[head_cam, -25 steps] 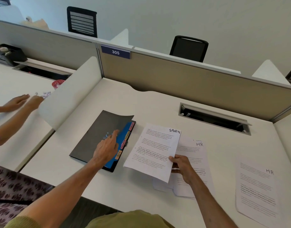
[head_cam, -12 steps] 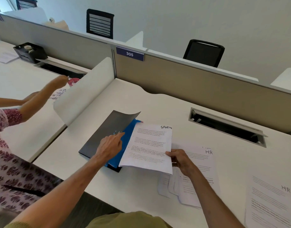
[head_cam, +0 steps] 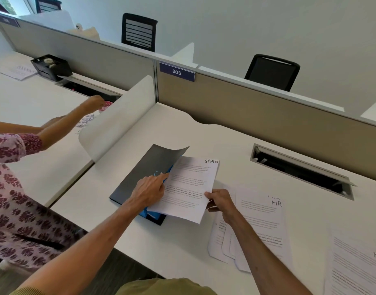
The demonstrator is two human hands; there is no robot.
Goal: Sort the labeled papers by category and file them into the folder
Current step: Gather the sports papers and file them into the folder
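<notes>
A dark folder [head_cam: 140,173] lies on the white desk [head_cam: 225,150], its black cover lifted and curled, with blue pages [head_cam: 150,213] showing beneath. My left hand [head_cam: 150,191] holds the cover's edge up with fingers under it. My right hand [head_cam: 220,202] pinches the lower right corner of a sheet marked SPORTS [head_cam: 189,188], whose left edge lies over the folder's opening. A loose pile topped by a sheet marked HR [head_cam: 259,220] lies to the right, and another HR sheet [head_cam: 357,267] is at the far right.
A cable slot [head_cam: 300,170] opens in the desk behind the papers. A white divider [head_cam: 117,122] and a beige partition [head_cam: 257,116] bound the desk. Another person [head_cam: 17,171] at the left reaches over the neighbouring desk, where a black tray [head_cam: 52,67] stands.
My right hand has carried the SPORTS sheet left, over the folder's blue pages under the lifted cover. My left hand still holds the cover. The person at the left has reached farther forward.
</notes>
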